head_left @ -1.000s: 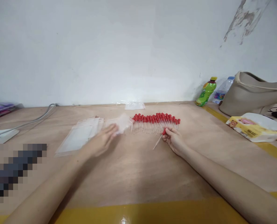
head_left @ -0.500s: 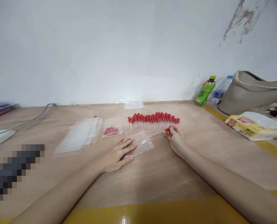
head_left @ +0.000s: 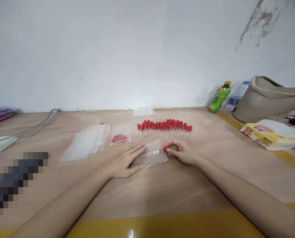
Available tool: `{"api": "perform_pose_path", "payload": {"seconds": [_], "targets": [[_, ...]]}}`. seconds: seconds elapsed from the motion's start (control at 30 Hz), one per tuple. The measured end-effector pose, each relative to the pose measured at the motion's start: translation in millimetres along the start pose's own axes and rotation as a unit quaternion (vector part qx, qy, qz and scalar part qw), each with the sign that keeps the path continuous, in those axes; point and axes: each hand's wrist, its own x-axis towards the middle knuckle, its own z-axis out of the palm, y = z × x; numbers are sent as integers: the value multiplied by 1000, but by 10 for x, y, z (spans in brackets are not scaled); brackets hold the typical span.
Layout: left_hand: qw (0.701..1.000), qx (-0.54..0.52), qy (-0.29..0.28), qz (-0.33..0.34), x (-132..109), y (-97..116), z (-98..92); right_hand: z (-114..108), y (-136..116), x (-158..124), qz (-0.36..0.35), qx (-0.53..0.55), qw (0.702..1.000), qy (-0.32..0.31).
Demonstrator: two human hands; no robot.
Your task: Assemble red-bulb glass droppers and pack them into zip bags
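Observation:
A clear zip bag (head_left: 152, 159) lies on the table with my left hand (head_left: 127, 161) resting flat on its left part, fingers stretched out. My right hand (head_left: 180, 152) pinches the red bulb end of a dropper (head_left: 164, 149) at the bag's right-hand opening; the thin clear stem points left, into the bag. Behind the hands, a row of red-bulbed droppers (head_left: 164, 127) lies side by side. Left of that row is a zip bag with several droppers (head_left: 120, 137) inside. A fanned stack of clear zip bags (head_left: 84, 143) lies farther left.
Against the wall lies another clear bag (head_left: 143, 112). At the right stand a green bottle (head_left: 220, 98), a clear bottle (head_left: 237, 96), a beige bag (head_left: 266, 100) and a yellow tissue pack (head_left: 271, 134). A grey cable (head_left: 38, 124) runs along the left.
My right hand has moved left and slightly nearer, bringing the dropper's stem into the bag's opening. My left hand's fingers have drawn closer together, still on the bag.

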Motion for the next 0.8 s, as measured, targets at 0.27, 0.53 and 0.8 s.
{"api": "perform_pose_path", "payload": {"seconds": [0.27, 0.53, 0.8], "targets": [[1000, -5, -11, 27, 63, -24, -1, 128, -6, 35, -133, -184, 974, -5], [999, -19, 19, 32, 42, -30, 14, 141, 137, 69, -116, -248, 961, 39], [999, -26, 13, 36, 72, -44, 40, 192, 27, 24, -90, -238, 967, 14]]}}
